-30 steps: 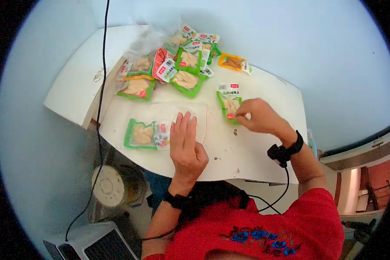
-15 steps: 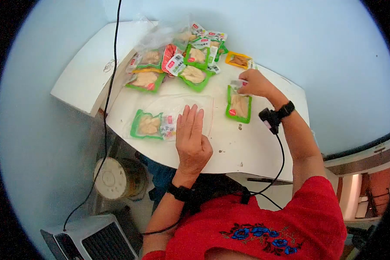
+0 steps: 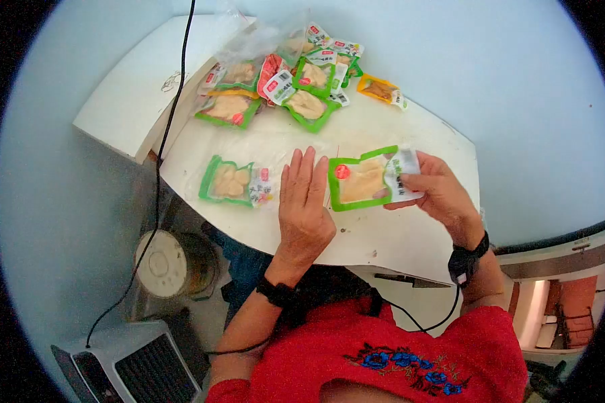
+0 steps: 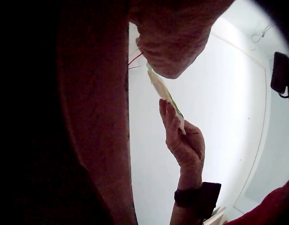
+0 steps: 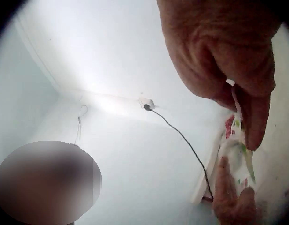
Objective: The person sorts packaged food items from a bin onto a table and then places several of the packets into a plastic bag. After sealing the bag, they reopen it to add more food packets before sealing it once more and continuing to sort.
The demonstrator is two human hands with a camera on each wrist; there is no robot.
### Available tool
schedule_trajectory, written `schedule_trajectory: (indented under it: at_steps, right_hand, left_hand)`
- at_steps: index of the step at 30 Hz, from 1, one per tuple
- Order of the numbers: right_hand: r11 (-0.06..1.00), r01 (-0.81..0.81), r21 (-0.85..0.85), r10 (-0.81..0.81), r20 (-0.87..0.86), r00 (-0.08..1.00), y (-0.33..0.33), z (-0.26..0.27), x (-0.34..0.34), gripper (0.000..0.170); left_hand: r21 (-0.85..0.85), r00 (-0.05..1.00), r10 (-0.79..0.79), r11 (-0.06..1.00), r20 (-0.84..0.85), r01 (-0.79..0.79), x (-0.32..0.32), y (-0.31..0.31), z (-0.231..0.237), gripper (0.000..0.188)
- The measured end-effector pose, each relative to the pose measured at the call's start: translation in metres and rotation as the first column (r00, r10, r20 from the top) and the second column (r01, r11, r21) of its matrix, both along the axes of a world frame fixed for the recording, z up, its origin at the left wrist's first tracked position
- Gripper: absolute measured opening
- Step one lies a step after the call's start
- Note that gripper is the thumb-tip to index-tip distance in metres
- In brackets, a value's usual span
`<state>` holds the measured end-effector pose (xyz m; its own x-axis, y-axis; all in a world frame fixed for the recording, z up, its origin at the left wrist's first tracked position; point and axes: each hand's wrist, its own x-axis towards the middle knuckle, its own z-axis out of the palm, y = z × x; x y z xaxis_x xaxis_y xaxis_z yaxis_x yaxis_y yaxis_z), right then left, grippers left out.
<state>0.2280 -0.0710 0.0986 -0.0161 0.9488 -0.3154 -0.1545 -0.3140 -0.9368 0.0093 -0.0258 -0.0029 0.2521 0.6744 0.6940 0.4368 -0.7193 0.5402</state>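
Note:
My right hand (image 3: 447, 195) pinches the white end of a green-edged food packet (image 3: 361, 183), thumb on top, and holds it sideways over the table. Pale pieces show through the packet's window, with a red round label near its far end. Just left of it, my left hand (image 3: 306, 215) lies with straight fingers on a clear plastic bag (image 3: 270, 149). A second green-edged packet (image 3: 230, 181) lies at the bag, left of those fingers. In the left wrist view the held packet (image 4: 158, 86) appears nearly edge-on.
Several packets (image 3: 309, 106) are heaped at the back of the white table (image 3: 423, 141), beside crumpled clear plastic (image 3: 249, 43). A small orange packet (image 3: 382, 91) lies right of the heap. A black cable (image 3: 171, 134) hangs at the left. Below stands a lidded bin (image 3: 163, 264).
My right hand has picked up the green-edged packet by its white end, turned it sideways and brought it nearer my left hand. The left hand stays on the clear bag.

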Motion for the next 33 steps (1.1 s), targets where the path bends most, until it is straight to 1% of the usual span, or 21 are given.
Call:
schedule_trajectory:
  at_steps: [2,5,7,9,12,15,16,19,22,26,28,29,30,31,32,33]
  right_hand:
    - [1.000,-0.010,0.000,0.010,-0.102,0.995,0.001,-0.009,-0.014,0.043]
    - [0.999,0.039,0.018,-0.034,-0.221,0.975,0.008,-0.025,-0.030,0.038]
    - [0.999,0.033,0.022,-0.027,-0.238,0.971,0.010,-0.025,-0.036,0.040]
    - [0.999,0.019,0.031,-0.011,-0.249,0.968,0.015,-0.024,-0.043,0.041]
    - [0.999,-0.020,0.038,0.033,-0.379,0.925,0.019,-0.034,-0.055,0.040]
    - [0.998,-0.030,0.055,0.052,-0.461,0.886,0.027,-0.048,-0.071,0.039]
    - [0.999,-0.031,0.030,0.042,-0.495,0.868,0.031,-0.049,-0.078,0.039]
    - [0.996,-0.076,0.049,0.091,-0.526,0.846,0.045,-0.056,-0.092,0.036]
    - [0.978,-0.179,0.104,0.197,-0.741,0.643,0.064,-0.082,-0.090,0.031]
    - [0.968,-0.208,0.140,0.237,-0.784,0.574,0.076,-0.093,-0.095,0.030]
    - [0.963,-0.213,0.165,0.256,-0.807,0.532,0.074,-0.079,-0.107,0.029]
    - [0.950,-0.158,0.269,0.294,-0.607,0.738,0.070,-0.072,-0.113,0.028]
    - [0.916,-0.130,0.380,0.277,-0.362,0.890,0.062,-0.067,-0.118,0.028]
    - [0.847,-0.187,0.498,0.265,-0.090,0.960,0.063,-0.070,-0.117,0.027]
    - [0.772,-0.246,0.585,0.177,0.174,0.969,0.065,-0.073,-0.116,0.026]
    - [0.735,-0.300,0.609,0.139,0.297,0.945,0.065,-0.077,-0.115,0.026]
  left_hand:
    - [0.017,1.000,0.006,1.000,-0.001,-0.006,0.000,0.000,-0.001,0.069]
    - [0.038,1.000,0.023,0.999,-0.013,-0.023,0.000,0.001,-0.003,0.064]
    - [0.033,0.999,0.036,0.999,-0.023,-0.036,-0.001,-0.002,0.002,0.058]
    - [0.040,1.000,0.021,0.999,-0.017,-0.020,-0.001,-0.002,-0.001,0.058]
    - [0.058,1.000,0.023,0.998,-0.010,-0.022,0.000,-0.001,0.000,0.058]
    - [0.059,1.000,0.010,0.998,0.012,-0.010,0.001,-0.002,0.002,0.059]
    - [0.052,1.000,0.001,0.999,0.021,-0.002,0.000,-0.003,0.002,0.059]
    - [0.085,1.000,0.004,0.996,0.018,-0.006,0.001,-0.001,-0.001,0.059]
    - [0.075,1.000,0.003,0.997,0.018,-0.004,0.000,-0.002,0.001,0.057]
    - [0.081,0.999,0.011,0.997,0.037,-0.014,0.001,-0.002,-0.001,0.057]
    - [0.079,0.999,0.020,0.997,0.045,-0.024,0.000,-0.001,0.000,0.058]
    - [0.086,0.998,0.019,0.996,0.059,-0.024,0.000,-0.001,0.000,0.058]
    - [0.092,0.997,0.016,0.995,0.073,-0.023,0.000,0.000,0.000,0.058]
    - [0.099,0.996,0.012,0.995,0.087,-0.021,0.001,0.000,0.000,0.058]
    - [0.100,0.996,0.025,0.994,0.084,-0.033,0.001,0.000,0.000,0.057]
    - [0.101,0.996,0.035,0.994,0.080,-0.043,0.001,0.000,0.000,0.056]
